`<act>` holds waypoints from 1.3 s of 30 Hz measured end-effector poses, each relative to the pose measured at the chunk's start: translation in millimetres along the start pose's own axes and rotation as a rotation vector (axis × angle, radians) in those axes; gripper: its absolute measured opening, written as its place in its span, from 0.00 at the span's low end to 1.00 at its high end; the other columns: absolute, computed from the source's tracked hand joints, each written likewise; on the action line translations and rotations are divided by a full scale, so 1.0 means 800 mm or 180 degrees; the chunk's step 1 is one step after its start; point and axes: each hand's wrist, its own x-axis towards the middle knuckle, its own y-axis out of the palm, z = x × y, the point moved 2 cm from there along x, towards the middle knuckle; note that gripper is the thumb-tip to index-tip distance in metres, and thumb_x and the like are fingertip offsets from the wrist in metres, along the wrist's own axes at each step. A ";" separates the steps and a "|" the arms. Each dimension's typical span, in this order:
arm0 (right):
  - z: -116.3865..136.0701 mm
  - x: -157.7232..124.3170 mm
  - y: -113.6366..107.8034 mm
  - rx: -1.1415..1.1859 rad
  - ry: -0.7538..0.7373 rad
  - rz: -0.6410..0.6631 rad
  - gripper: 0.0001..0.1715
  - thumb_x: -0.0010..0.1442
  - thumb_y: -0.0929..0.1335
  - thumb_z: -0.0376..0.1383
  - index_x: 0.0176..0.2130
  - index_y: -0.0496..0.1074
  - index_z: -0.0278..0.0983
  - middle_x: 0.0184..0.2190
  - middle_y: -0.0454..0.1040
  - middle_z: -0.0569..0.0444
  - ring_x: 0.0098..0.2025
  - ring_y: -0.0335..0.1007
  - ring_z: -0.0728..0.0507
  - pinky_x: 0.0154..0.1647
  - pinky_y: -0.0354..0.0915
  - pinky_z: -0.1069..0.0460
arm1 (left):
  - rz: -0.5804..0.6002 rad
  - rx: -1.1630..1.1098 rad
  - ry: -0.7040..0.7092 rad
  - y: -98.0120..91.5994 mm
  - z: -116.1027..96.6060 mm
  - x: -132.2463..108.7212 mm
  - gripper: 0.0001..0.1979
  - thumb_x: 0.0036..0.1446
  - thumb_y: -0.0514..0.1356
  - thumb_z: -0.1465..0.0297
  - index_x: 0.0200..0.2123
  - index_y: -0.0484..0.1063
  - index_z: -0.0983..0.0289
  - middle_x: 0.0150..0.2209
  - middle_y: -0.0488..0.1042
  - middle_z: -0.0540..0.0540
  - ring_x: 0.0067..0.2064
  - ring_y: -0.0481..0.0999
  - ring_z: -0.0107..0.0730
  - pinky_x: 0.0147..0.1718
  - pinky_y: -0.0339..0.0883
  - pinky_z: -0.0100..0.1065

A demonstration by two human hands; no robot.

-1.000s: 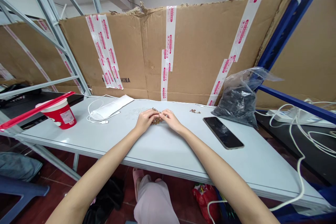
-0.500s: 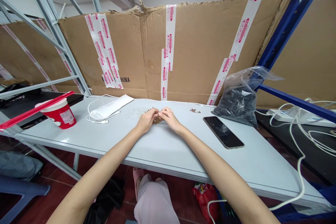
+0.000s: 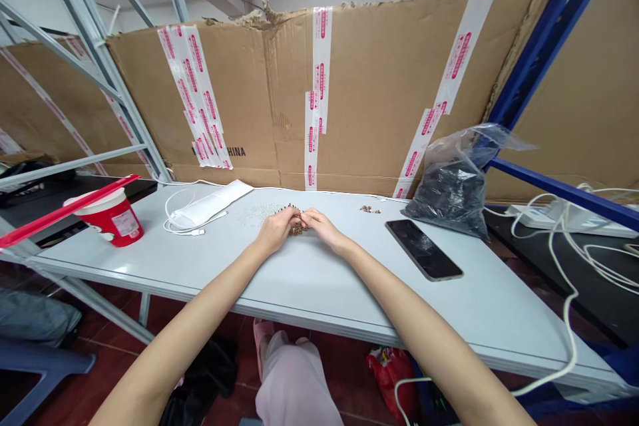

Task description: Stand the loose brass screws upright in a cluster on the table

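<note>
My left hand [image 3: 278, 227] and my right hand [image 3: 321, 226] meet over a heap of small brown pieces [image 3: 298, 229] on the pale table. The fingertips of both are pinched together, and whatever sits between them is too small to make out. Just left of my left hand lies a scatter of tiny clear bits [image 3: 257, 213]. A smaller group of brown and coppery pieces [image 3: 370, 210] rests apart, to the right of my right hand.
A black phone [image 3: 424, 250] lies on the right of the table [image 3: 309, 286], before a plastic bag of dark material [image 3: 446, 190]. At left are a white pouch [image 3: 212, 205] with a cable and a red cup [image 3: 112, 216]. Cardboard [image 3: 369, 93] walls the back.
Both hands stay pinched at the heap with only slight finger movement. The view has shifted a little.
</note>
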 end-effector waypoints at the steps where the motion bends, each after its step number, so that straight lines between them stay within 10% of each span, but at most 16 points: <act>1: -0.001 0.000 0.000 0.0004 0.0001 0.0009 0.25 0.56 0.58 0.52 0.21 0.61 0.35 0.27 0.57 0.55 0.34 0.55 0.47 0.41 0.52 0.51 | -0.0002 -0.0041 0.0031 0.000 -0.001 0.000 0.11 0.61 0.44 0.66 0.39 0.64 0.62 0.33 0.73 0.52 0.35 0.72 0.27 0.34 0.63 0.28; 39: -0.001 -0.002 -0.008 0.0083 0.0044 0.0271 0.24 0.53 0.61 0.53 0.24 0.61 0.35 0.22 0.58 0.59 0.27 0.53 0.50 0.32 0.51 0.54 | -0.0057 -0.0046 0.0127 0.003 -0.005 -0.001 0.12 0.61 0.46 0.66 0.35 0.66 0.63 0.31 0.74 0.53 0.30 0.72 0.27 0.30 0.63 0.28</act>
